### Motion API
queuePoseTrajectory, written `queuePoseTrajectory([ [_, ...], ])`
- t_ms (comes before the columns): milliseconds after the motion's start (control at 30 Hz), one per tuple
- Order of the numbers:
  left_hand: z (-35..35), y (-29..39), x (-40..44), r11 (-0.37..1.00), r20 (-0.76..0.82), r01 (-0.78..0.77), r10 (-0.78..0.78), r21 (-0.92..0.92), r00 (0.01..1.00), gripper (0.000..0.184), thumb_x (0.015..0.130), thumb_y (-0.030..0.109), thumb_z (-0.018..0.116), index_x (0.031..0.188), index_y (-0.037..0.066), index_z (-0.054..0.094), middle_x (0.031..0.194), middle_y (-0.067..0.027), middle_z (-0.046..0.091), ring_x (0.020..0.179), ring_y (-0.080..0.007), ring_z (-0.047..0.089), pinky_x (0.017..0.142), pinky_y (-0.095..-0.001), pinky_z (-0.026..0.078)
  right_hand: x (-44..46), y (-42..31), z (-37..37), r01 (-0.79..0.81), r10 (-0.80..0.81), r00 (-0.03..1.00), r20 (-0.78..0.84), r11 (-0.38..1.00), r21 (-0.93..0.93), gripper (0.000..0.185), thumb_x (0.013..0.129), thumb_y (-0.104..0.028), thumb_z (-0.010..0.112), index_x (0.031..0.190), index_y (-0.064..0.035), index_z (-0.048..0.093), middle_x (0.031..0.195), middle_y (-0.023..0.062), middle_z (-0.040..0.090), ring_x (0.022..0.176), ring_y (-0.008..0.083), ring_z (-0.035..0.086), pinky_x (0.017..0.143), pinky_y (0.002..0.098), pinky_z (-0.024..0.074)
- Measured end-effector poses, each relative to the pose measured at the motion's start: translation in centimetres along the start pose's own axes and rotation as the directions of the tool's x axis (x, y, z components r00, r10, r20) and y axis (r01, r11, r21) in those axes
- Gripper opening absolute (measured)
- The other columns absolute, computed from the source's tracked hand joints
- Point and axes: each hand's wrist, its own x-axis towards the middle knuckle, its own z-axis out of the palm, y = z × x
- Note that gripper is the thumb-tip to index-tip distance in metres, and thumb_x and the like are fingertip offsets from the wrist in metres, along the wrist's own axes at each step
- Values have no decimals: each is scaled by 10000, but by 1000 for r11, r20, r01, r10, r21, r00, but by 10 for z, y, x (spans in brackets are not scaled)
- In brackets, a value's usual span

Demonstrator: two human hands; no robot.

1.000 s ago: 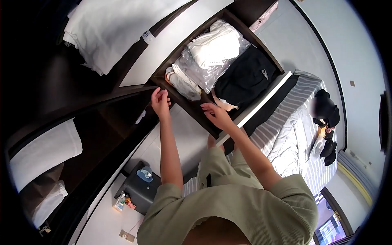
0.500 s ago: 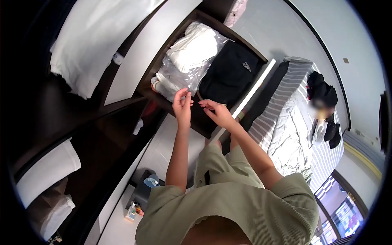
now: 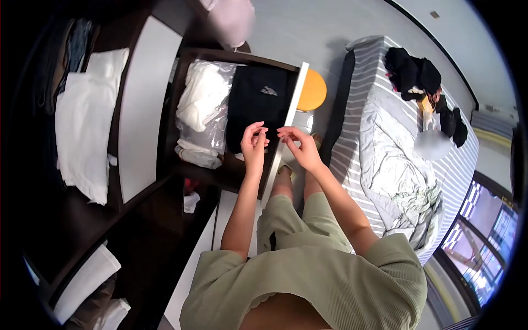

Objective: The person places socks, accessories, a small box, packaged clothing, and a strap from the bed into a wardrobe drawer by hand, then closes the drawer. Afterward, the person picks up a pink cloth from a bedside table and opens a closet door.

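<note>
An open drawer (image 3: 269, 59) lies in front of me, holding white clothing (image 3: 199, 99) in clear plastic, a folded black garment (image 3: 256, 96) with a light logo, and a rolled whitish bundle (image 3: 199, 156). My left hand (image 3: 255, 144) hovers over the drawer near the black garment's lower edge, fingers apart and curved, holding nothing. Just beyond the drawer's white front panel (image 3: 290, 104) is my right hand (image 3: 300, 144), its fingers loosely bent and apart with nothing between them. The two hands face each other without touching.
White trousers (image 3: 91, 129) hang in the wardrobe at the left. An orange round stool (image 3: 312, 91) stands beyond the drawer front. At the right, a striped bed (image 3: 379, 82) bears a rumpled quilt (image 3: 399, 165) and dark clothes (image 3: 412, 71). A pink item (image 3: 231, 22) is at the top.
The view has turned toward the bed, so the drawer appears further left and straighter. My hands have come closer together, and the orange stool has come into view.
</note>
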Motion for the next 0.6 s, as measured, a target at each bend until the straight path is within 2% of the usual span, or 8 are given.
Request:
queuePoseTrajectory([
  [33, 9, -2, 1, 1000, 21, 0, -1, 12, 1000, 188, 843, 51, 498, 1027, 22, 523, 884, -36, 574, 624, -42, 488, 557, -170, 413, -1, 7, -7, 22, -20, 997, -74, 999, 24, 256, 790, 26, 461, 1029, -10, 544, 870, 93, 617, 770, 161, 595, 720, 268, 462],
  [300, 79, -15, 8, 998, 124, 10, -18, 64, 992, 162, 850, 39, 486, 1005, 12, 523, 876, -36, 570, 658, -29, 491, 566, -162, 416, -6, 20, -78, -78, 126, 955, -267, 980, 185, 245, 803, 5, 443, 1024, -9, 548, 857, 68, 608, 725, 126, 573, 699, 244, 451],
  [500, 146, -26, 13, 988, 122, 68, -85, 136, 989, 159, 850, 37, 483, 1002, 13, 524, 917, -47, 566, 684, -49, 501, 586, -173, 422, -5, 35, -137, -53, 73, 944, -322, 996, 68, 236, 805, -8, 449, 1016, -12, 554, 887, 77, 607, 716, 138, 580, 661, 241, 450],
  [600, 186, -34, 18, 982, 190, 107, -136, 155, 972, 160, 850, 48, 485, 1003, 23, 526, 908, -41, 561, 685, -56, 507, 588, -176, 420, -6, 43, -175, -31, 59, 926, -372, 996, 81, 243, 787, 13, 457, 1009, -10, 555, 898, 72, 606, 701, 137, 582, 637, 240, 451],
])
